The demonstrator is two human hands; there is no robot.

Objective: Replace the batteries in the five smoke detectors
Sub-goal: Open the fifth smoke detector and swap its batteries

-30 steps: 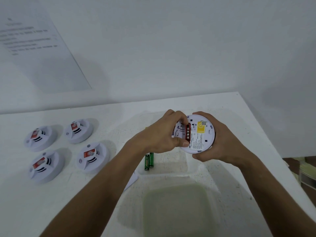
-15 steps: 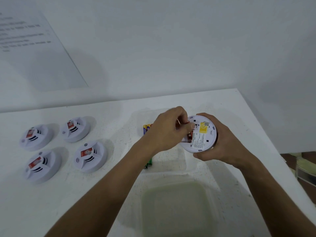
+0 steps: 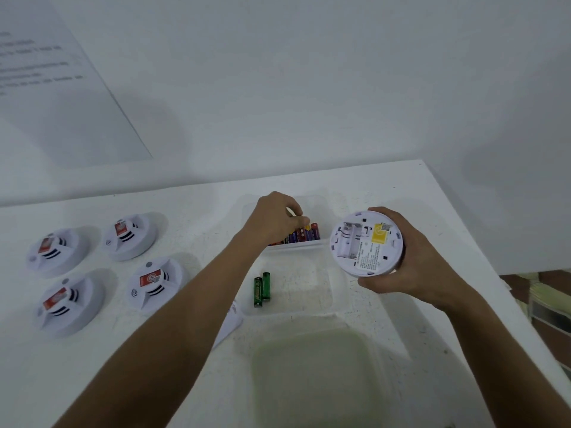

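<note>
A round white plastic smoke detector (image 3: 366, 244) is held above the tabletop (image 3: 432, 217) in the right hand (image 3: 411, 261), whose fingers are curled round its rim. Its flat back is turned upward, with a yellow label, printed text and an uncovered battery compartment in which no battery is seen. To its left, the left hand (image 3: 278, 220) is reached into a clear plastic tray (image 3: 321, 211), fingers bent down onto a row of purple and red batteries (image 3: 304, 234); whether one is pinched cannot be told. Nearer the camera, two glossy green cylindrical batteries (image 3: 261, 288) lie side by side in a second clear tray (image 3: 327, 288), and a translucent container (image 3: 312, 375) with a greenish bottom stands in front of that. Well apart on the left, four domed white smoke detectors (image 3: 102, 273) with red stickers rest on the white speckled tabletop in two rows.
</note>
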